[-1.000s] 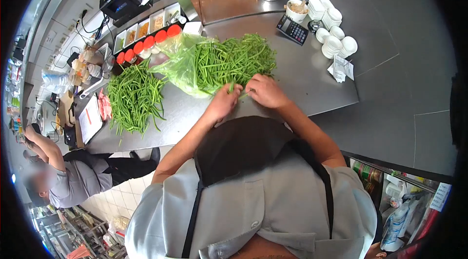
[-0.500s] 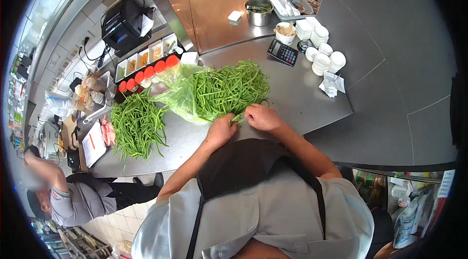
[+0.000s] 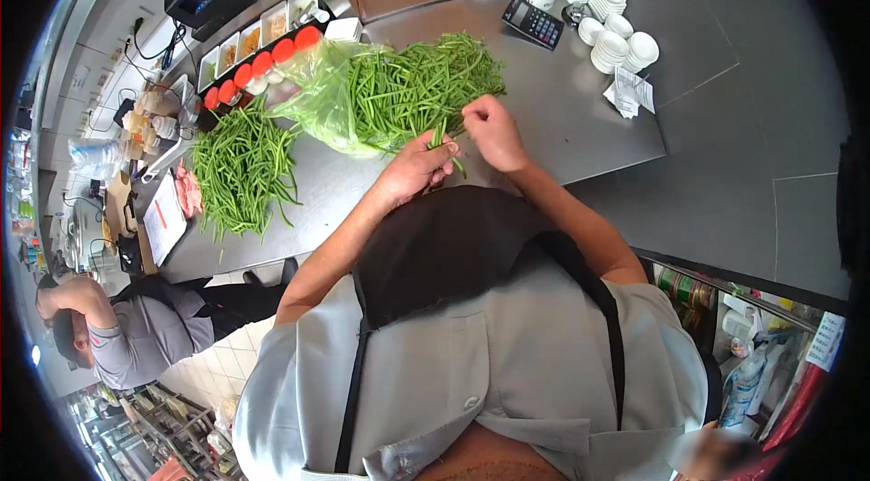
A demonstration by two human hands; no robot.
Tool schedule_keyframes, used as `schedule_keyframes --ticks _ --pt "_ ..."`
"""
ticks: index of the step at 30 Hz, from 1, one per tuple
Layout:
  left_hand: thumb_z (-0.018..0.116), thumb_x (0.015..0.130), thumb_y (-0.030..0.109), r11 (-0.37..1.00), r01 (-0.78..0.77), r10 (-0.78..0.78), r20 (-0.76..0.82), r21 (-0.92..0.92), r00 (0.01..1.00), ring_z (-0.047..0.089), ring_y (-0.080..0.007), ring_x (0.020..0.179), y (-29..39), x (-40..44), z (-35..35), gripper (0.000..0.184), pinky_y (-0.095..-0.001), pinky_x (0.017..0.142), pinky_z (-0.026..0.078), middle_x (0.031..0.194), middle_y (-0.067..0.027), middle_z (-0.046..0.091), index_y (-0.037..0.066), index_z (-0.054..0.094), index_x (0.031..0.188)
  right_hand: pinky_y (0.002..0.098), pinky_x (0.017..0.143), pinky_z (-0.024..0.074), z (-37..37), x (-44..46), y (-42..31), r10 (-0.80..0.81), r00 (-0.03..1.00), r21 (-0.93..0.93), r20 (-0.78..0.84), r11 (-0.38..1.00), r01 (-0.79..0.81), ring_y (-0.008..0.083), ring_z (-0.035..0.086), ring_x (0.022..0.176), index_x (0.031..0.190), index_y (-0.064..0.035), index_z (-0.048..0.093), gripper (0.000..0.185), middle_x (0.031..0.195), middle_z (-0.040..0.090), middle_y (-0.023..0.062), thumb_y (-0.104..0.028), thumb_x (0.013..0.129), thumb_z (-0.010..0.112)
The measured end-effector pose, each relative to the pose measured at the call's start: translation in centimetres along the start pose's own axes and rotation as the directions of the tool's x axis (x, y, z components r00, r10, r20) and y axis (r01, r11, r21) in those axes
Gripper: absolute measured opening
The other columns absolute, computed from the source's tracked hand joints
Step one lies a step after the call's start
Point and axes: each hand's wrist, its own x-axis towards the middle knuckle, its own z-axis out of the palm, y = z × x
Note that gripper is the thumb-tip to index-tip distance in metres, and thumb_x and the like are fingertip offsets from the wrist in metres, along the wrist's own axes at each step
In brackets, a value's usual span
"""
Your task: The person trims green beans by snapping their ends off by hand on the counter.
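Observation:
My left hand (image 3: 420, 168) is closed around a few green beans (image 3: 438, 135), whose ends stick out past the thumb. Just to its right, my right hand (image 3: 492, 129) is raised with its fingers curled in a pinch, and whatever they may hold is too small to make out. Beyond both hands lies a large heap of green beans (image 3: 417, 87), partly on a clear plastic bag (image 3: 328, 110). Farther left on the steel counter (image 3: 331, 200) is a second pile of green beans (image 3: 240, 168).
Red-lidded jars (image 3: 284, 52) and a row of ingredient trays (image 3: 250, 42) line the back left. A calculator (image 3: 533, 23), white stacked dishes (image 3: 610, 52) and paper slips (image 3: 629, 92) lie to the right. At the left stands another person (image 3: 163, 322).
My right hand has drawn apart from my left, which keeps hold of the green beans, now pointing more upward. The view has tilted downward, so the counter appears higher.

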Motion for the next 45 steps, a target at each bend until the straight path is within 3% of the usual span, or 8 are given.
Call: schedule_keyframes --ticks 4,8,20,26,33,39,41,45 --pt "0.053 0.111 0.021 0.941 -0.024 -0.012 -0.103 -0.339 0.995 0.049 -0.0087 0.061 0.5 -0.2 -0.2 0.017 -0.0246 0.054 0.042 0.082 -0.0033 0.063 0.005 0.06 0.113 0.0292 0.069 0.051 -2.2 0.0 0.6 -0.107 0.985 -0.064 0.137 0.991 0.117 0.011 0.061 0.08 0.122 -0.004 0.068 0.027 0.096 0.068 0.002 -0.016 0.098 0.067" --pt "0.051 0.112 0.02 0.894 -0.101 0.004 -0.216 -0.437 0.976 0.05 -0.0099 0.061 -0.1 0.5 -1.5 0.019 -0.0262 0.055 0.044 0.087 -0.0069 0.068 0.004 0.059 0.116 0.0281 0.069 0.0509 -2.3 -1.0 -1.5 0.243 0.878 0.008 0.413 0.963 -0.27 0.0088 0.059 0.081 0.126 -0.005 0.067 0.029 0.098 0.066 0.0013 -0.021 0.102 0.062" --pt "0.05 0.111 0.017 0.924 -0.17 0.075 -0.272 -0.343 0.959 0.051 -0.0114 0.061 -0.8 0.4 -1.4 0.017 -0.0281 0.056 0.047 0.09 -0.0108 0.07 0.004 0.055 0.121 0.0291 0.07 0.0503 -1.2 -1.4 -0.9 0.178 0.879 0.041 0.442 0.975 -0.218 0.0101 0.058 0.077 0.107 -0.0023 0.066 0.018 0.092 0.066 0.0006 -0.018 0.099 0.063" --pt "0.051 0.111 0.016 0.917 -0.114 0.033 -0.213 -0.383 0.977 0.051 -0.0114 0.061 -1.0 -0.2 -1.7 0.016 -0.028 0.057 0.046 0.092 -0.0107 0.069 0.004 0.057 0.119 0.0309 0.068 0.0485 -1.2 -1.2 -1.1 0.048 0.863 0.11 0.503 0.987 -0.118 0.0104 0.057 0.075 0.1 -0.0037 0.066 0.011 0.087 0.064 0.0007 -0.013 0.096 0.062" --pt "0.053 0.11 0.02 0.943 0.005 -0.03 -0.07 -0.334 0.997 0.057 -0.0115 0.062 -3.1 -0.8 -3.0 0.016 -0.0265 0.056 0.046 0.085 -0.0051 0.066 0.006 0.06 0.109 0.0395 0.07 0.0503 0.0 -1.1 -1.8 -0.171 0.66 -0.063 0.731 0.947 0.316 0.0254 0.062 0.074 0.089 -0.003 0.066 0.008 0.08 0.064 0.0105 -0.011 0.089 0.064" --pt "0.052 0.109 0.019 0.769 -0.056 -0.057 -0.155 -0.637 0.986 0.066 -0.0225 0.075 -2.4 -1.1 -3.9 0.016 -0.037 0.071 0.056 0.092 -0.0095 0.068 0.006 0.059 0.109 0.0513 0.074 0.0537 -0.7 1.1 -1.4 -0.141 0.937 -0.471 0.319 0.834 0.286 0.0399 0.068 0.086 0.09 -0.0059 0.066 0.02 0.093 0.069 0.0161 -0.025 0.092 0.071" --pt "0.05 0.11 0.018 0.699 -0.073 -0.11 -0.208 -0.712 0.972 0.067 -0.0306 0.085 -1.3 -1.4 -3.0 0.016 -0.0477 0.083 0.058 0.096 -0.0126 0.069 0.005 0.059 0.109 0.0539 0.073 0.055 -0.5 1.6 -1.0 -0.167 0.971 -0.541 0.169 0.808 0.233 0.0415 0.069 0.086 0.09 -0.0065 0.064 0.02 0.095 0.068 0.0167 -0.025 0.091 0.071" --pt "0.052 0.109 0.019 0.766 -0.084 -0.092 -0.237 -0.637 0.967 0.065 -0.0242 0.077 -1.0 -0.6 -2.9 0.015 -0.0418 0.075 0.058 0.088 -0.0079 0.066 0.006 0.059 0.109 0.0541 0.072 0.0563 0.2 2.5 0.2 -0.272 0.939 -0.64 0.211 0.687 0.344 0.0415 0.069 0.085 0.092 -0.0072 0.063 0.016 0.093 0.067 0.0165 -0.022 0.089 0.07"
